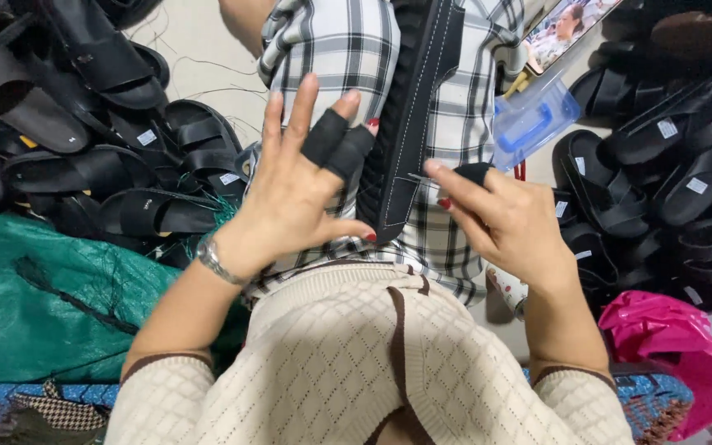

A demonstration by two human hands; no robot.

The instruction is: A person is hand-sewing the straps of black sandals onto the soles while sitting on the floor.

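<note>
We look down on a lap in checked cloth, a black sandal (409, 115) standing on edge across it, sole side facing left with a line of pale stitching running along its rim.

Left hand (298, 194): spread open, fingers splayed, two of them capped in black finger guards (335, 144). The thumb rests against the lower end of the sandal; the palm steadies it but is not closed round it. A metal watch (212, 259) sits on the wrist.

Right hand (504, 218): pinched shut at the fingertips on something thin beside the sandal's edge, likely a needle (416, 176), though it is too fine to be sure. Its forefinger also wears a black guard.

Progress, as we judge it: the stitch line already shows along most of the visible edge, so this sandal looks well on; the lower end near the thumb seems to be where work stands.

Heaps of black sandals lie on the left (84, 124) and on the right (669, 148); which are finished we cannot tell. A green sack (43, 305), a clear blue plastic box (533, 119) and a pink bag (669, 354) lie about.
</note>
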